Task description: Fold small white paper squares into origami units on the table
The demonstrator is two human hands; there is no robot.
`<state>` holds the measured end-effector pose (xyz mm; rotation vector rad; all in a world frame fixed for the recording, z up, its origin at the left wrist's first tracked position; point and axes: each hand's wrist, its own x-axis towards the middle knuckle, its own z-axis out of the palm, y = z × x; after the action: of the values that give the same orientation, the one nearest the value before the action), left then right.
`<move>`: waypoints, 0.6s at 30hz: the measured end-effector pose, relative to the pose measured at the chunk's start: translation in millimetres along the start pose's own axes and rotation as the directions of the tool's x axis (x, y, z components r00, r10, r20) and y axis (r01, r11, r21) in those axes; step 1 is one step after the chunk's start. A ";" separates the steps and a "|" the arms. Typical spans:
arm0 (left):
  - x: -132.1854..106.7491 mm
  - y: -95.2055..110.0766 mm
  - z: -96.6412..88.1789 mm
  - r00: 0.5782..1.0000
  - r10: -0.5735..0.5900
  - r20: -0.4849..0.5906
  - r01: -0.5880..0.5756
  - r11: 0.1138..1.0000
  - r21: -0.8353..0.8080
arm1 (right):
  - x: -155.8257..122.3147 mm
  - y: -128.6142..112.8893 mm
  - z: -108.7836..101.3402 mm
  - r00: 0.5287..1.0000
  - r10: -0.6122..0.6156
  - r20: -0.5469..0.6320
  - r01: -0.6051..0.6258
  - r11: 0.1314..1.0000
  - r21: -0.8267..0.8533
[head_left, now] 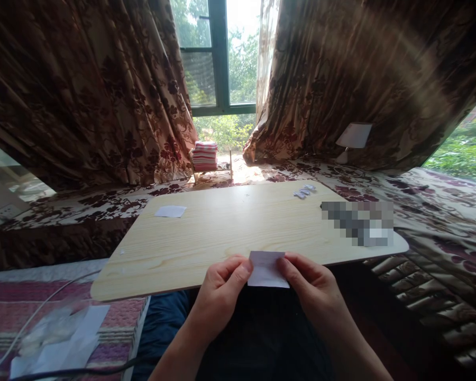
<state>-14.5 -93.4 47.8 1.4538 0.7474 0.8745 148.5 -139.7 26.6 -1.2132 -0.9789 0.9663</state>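
Observation:
Between my two hands is a small white piece of paper point(268, 271), held up at the near edge of the light wooden table point(206, 233). My left hand point(223, 286) pinches its left edge between thumb and fingers. On the opposite edge, my right hand point(310, 280) pinches it the same way. The paper looks flat, with faint crease lines across it. Another white sheet of paper point(170, 211) lies on the table at the far left. At the far right sits a small cluster of folded white paper pieces point(304, 191).
A blurred-out patch point(357, 222) covers something at the table's right. Behind the table are a stack of striped cloths point(205, 155) on a small rack and a white lamp point(354, 136). Loose papers point(79, 338), clear plastic and a cable point(43, 307) lie at lower left.

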 end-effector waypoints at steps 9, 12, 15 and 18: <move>-3.1 -2.8 -3.0 1.000 0.008 0.023 -0.008 1.000 -0.029 | 2.0 3.9 -1.5 0.997 0.049 -0.060 -0.050 0.999 -0.016; -5.4 0.1 -3.3 0.999 0.024 0.033 -0.024 1.000 -0.015 | 0.5 2.8 1.1 0.996 0.027 -0.087 -0.029 0.999 -0.031; -9.5 4.9 -3.3 0.998 0.034 0.060 -0.034 0.999 0.000 | -1.2 -0.1 4.3 0.993 -0.004 -0.118 -0.001 0.999 -0.043; -13.3 9.1 -3.1 0.996 0.033 0.078 -0.033 0.999 -0.010 | -1.5 -2.5 6.4 0.991 -0.019 -0.130 0.012 0.999 -0.052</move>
<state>-24.4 -103.9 55.6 1.4877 0.6626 0.8402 142.2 -139.5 29.5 -1.2930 -0.9126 0.8429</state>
